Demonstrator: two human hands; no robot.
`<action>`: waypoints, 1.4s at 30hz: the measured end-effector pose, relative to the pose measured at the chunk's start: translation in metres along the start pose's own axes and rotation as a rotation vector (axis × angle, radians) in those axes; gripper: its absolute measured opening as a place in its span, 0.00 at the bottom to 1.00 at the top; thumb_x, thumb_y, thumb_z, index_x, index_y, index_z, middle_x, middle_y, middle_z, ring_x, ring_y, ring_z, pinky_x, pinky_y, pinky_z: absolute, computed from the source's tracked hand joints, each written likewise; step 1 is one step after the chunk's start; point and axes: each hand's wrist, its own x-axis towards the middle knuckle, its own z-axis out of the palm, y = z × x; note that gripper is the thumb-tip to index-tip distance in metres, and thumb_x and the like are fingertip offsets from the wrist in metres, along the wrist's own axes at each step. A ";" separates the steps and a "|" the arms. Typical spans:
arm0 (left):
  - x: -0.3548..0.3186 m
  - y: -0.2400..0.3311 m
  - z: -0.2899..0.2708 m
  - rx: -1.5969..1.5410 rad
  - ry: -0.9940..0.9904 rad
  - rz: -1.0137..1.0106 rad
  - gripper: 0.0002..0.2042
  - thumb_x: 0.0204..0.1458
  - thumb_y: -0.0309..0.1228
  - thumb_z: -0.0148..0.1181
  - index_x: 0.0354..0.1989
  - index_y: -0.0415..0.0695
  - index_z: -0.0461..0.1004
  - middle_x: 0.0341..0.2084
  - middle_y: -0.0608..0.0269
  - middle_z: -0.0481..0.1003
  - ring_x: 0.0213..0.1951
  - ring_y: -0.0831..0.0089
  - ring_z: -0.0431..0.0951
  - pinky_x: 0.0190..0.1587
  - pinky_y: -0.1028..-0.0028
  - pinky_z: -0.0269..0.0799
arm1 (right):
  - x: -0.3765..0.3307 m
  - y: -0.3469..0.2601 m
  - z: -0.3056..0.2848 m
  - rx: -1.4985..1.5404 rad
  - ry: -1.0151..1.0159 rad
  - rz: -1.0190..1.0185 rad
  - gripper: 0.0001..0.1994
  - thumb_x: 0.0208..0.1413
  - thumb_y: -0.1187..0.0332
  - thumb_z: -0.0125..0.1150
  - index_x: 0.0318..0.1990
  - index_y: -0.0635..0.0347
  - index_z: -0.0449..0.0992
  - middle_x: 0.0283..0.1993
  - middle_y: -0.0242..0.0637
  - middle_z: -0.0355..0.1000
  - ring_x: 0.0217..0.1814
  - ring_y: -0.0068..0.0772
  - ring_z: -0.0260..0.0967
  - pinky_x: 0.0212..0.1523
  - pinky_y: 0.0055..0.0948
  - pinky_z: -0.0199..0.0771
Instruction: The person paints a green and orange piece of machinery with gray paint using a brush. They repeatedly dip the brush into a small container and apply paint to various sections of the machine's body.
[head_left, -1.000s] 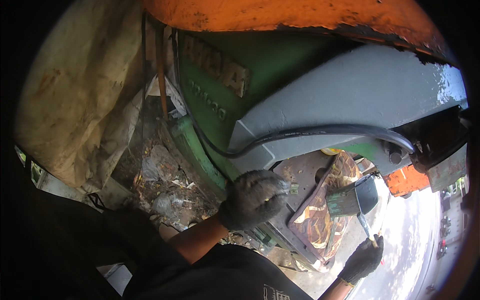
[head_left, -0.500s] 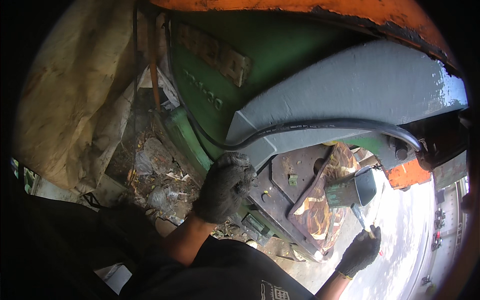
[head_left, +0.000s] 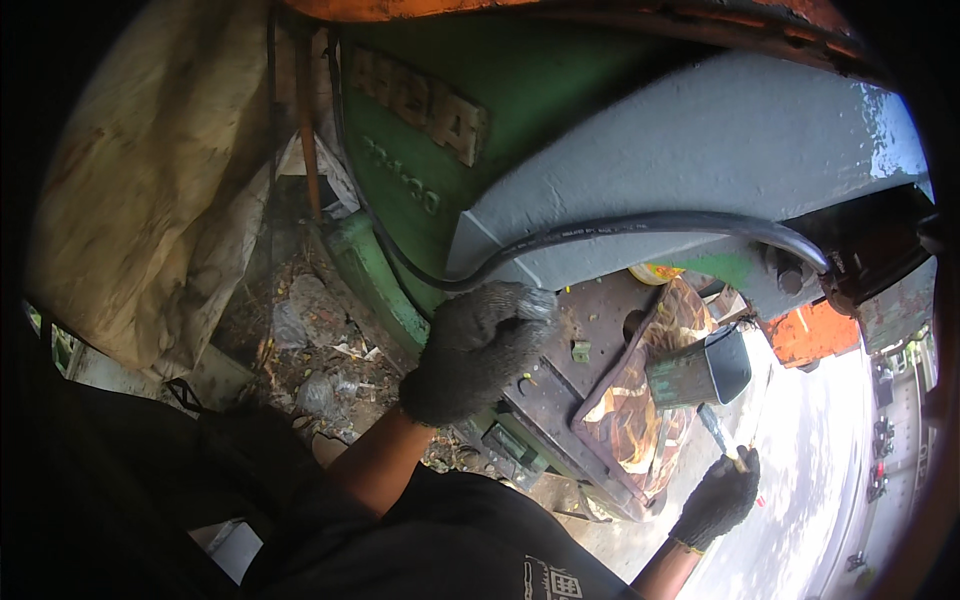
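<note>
My right hand (head_left: 716, 503), in a dark knit glove, grips the handle of a paintbrush (head_left: 718, 428). Grey paint covers its bristles, which point up toward an open-topped metal container (head_left: 700, 368) with grey paint inside and worn green sides. My left hand (head_left: 480, 350), gloved too, is closed just below a black rubber hose (head_left: 620, 226). Grey paint marks its fingertips, and whatever they hold, if anything, is hidden. Behind the hose stretches a grey-painted metal arm (head_left: 640, 160) of a machine, joined to a green machine body (head_left: 400, 130) with raised lettering.
Under the container lies a patterned cloth (head_left: 625, 420) on a dark metal ledge (head_left: 570, 335). A dirty tan sheet (head_left: 140, 190) hangs at the left, above litter-strewn ground (head_left: 320, 350). An orange painted edge (head_left: 420, 10) runs overhead. Bright pavement (head_left: 810, 460) lies at the right.
My left hand has moved right and slightly up, near the hose. My right hand with the paintbrush stays almost in place. The whole view has shifted a little.
</note>
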 end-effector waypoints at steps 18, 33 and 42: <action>0.046 0.025 -0.040 0.305 0.041 0.412 0.11 0.50 0.23 0.68 0.42 0.41 0.78 0.31 0.60 0.78 0.29 0.77 0.76 0.35 0.76 0.73 | -0.003 -0.004 -0.001 -0.024 0.010 0.079 0.13 0.61 0.71 0.57 0.51 0.66 0.77 0.55 0.43 0.76 0.59 0.41 0.73 0.58 0.34 0.72; 0.098 0.064 -0.041 1.408 -0.198 0.885 0.15 0.58 0.32 0.60 0.53 0.47 0.76 0.46 0.61 0.75 0.52 0.58 0.73 0.63 0.63 0.65 | -0.012 -0.007 -0.009 -0.050 0.006 0.112 0.12 0.62 0.70 0.55 0.49 0.66 0.77 0.56 0.43 0.75 0.60 0.41 0.73 0.58 0.33 0.73; 0.132 0.081 0.004 1.328 -0.159 1.049 0.08 0.47 0.27 0.67 0.37 0.48 0.79 0.36 0.60 0.72 0.39 0.63 0.73 0.42 0.64 0.71 | -0.008 0.001 -0.007 0.017 0.029 0.155 0.11 0.64 0.71 0.53 0.47 0.66 0.78 0.57 0.42 0.76 0.60 0.41 0.73 0.58 0.33 0.73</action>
